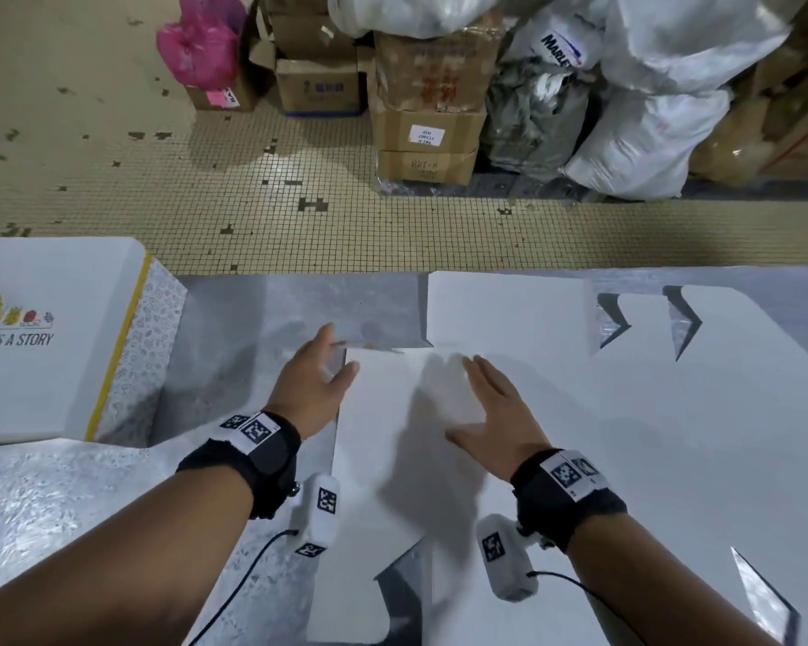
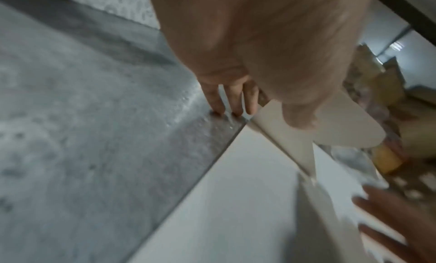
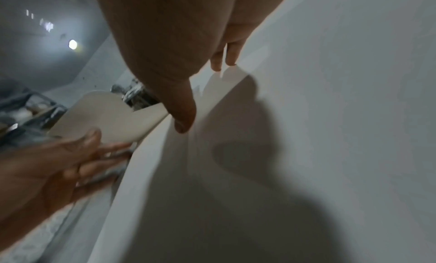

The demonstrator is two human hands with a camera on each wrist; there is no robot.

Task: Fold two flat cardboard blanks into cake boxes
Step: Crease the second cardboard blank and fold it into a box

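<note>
Nearest, a white cardboard blank [image 1: 602, 449] spread flat across the right and middle of the silver-topped desk [image 1: 66, 496], reaching its near and far edges, with notched flaps toward the far right corner. On it, a side panel [image 1: 393, 440] folded over, lying along the blank's left margin. Right hand [image 1: 495, 412] laid palm down on that panel, fingers straight and together, thumb spread, gripping nothing. Left hand [image 1: 313, 380] at the panel's far left corner, thumb [image 2: 297, 116] resting on the white card, fingertips [image 2: 217, 106] down on the silver surface just beside the edge; fingers extended, not wrapped round anything. Black bands with printed markers on both wrists. At the desk's left edge, a finished cake box [image 1: 52, 338], white lid with a yellow stripe. Beyond the far edge, small-tiled floor [image 1: 299, 179], stacked brown cartons [image 1: 425, 132], white sacks [image 1: 649, 142] and a pink bag [image 1: 197, 44].
</note>
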